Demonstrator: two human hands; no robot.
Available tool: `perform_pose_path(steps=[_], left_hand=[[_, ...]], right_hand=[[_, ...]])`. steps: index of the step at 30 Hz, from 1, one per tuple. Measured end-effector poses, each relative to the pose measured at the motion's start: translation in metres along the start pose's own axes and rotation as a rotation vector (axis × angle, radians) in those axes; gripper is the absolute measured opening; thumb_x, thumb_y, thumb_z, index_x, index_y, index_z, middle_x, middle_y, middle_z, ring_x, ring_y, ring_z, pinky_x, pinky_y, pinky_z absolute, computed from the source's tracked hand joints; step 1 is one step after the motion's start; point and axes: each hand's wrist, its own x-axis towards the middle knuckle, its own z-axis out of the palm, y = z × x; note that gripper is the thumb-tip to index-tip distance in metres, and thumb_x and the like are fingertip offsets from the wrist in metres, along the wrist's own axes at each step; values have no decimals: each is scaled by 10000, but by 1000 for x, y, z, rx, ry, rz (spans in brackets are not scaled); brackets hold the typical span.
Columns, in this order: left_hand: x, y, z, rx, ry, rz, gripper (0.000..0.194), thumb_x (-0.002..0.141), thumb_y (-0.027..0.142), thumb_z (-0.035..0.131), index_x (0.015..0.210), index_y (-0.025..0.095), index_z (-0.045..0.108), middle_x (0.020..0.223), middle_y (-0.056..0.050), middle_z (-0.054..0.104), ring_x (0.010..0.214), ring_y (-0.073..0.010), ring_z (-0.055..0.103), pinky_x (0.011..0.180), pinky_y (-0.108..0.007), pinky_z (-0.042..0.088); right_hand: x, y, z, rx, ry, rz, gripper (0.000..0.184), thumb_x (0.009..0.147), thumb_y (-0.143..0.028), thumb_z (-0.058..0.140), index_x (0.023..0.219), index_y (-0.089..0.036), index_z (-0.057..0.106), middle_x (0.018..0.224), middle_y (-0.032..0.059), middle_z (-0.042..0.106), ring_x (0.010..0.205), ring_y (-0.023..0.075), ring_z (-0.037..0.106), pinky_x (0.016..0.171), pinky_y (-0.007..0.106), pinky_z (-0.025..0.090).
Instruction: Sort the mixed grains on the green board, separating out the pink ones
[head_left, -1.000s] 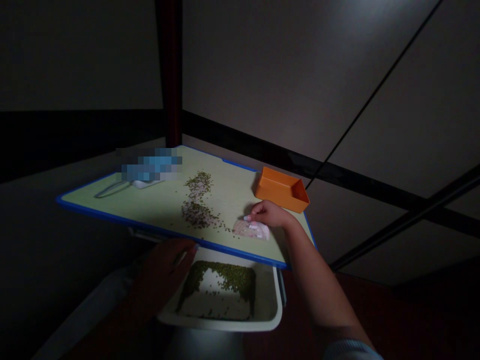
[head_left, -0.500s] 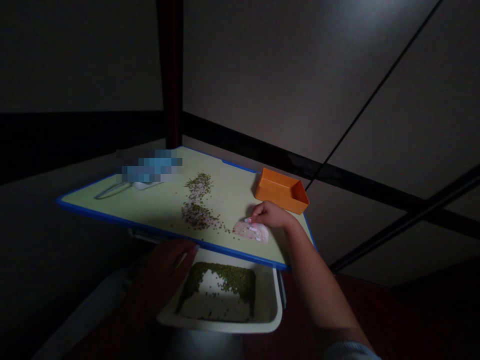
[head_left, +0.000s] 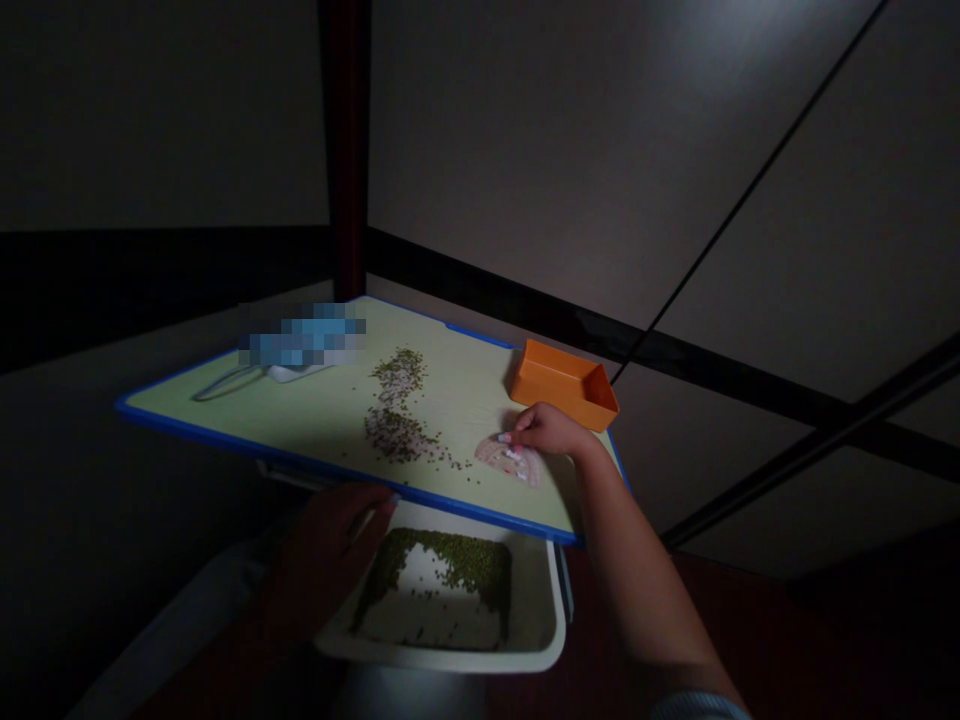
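My right hand (head_left: 551, 430) reaches over the pale green board with its fingers pinched at the top of a clear pink protractor (head_left: 510, 462), which is half-round and stands at the board's surface. Left of it lies a mixed patch of small green beans and pale grains (head_left: 401, 430); a few stray beans trail toward the protractor. My left hand (head_left: 349, 525), in deep shadow, is closed at the left rim of a white basin (head_left: 525, 655), its fingertips close to the board's front edge. Green beans (head_left: 472, 560) lie in the basin, thickest along its far side.
An orange open box (head_left: 566, 385) sits at the right rear of the blue-edged board (head_left: 465, 360). At the board's left lies a blurred-out blue object (head_left: 304, 340) on something white, with a thin handle-like loop. Panelled walls (head_left: 525, 150) stand close behind.
The protractor has shifted slightly to the right with my right hand. My left hand stays at the basin, and the bean patch looks the same.
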Motion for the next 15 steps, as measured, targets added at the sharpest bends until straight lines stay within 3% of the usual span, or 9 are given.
perform_pose_path(steps=[8,15], left_hand=[[1,2,-1,-9,10,-2,355,831,490,426,855,227,663,866,-17,705,823,-161,630,787,-286,480],[1,2,0,-12,27,24,382,828,516,408,848,234,665,857,-23,707,809,-165,632,763,-285,487]], right_hand=[[0,2,0,138,-31,-65,447,744,-545,618,653,-110,668,514,-43,441,505,66,315,495,238,242],[3,3,3,75,-26,-62,428,768,-510,604,642,-107,671,502,-39,460,493,65,322,505,239,250]])
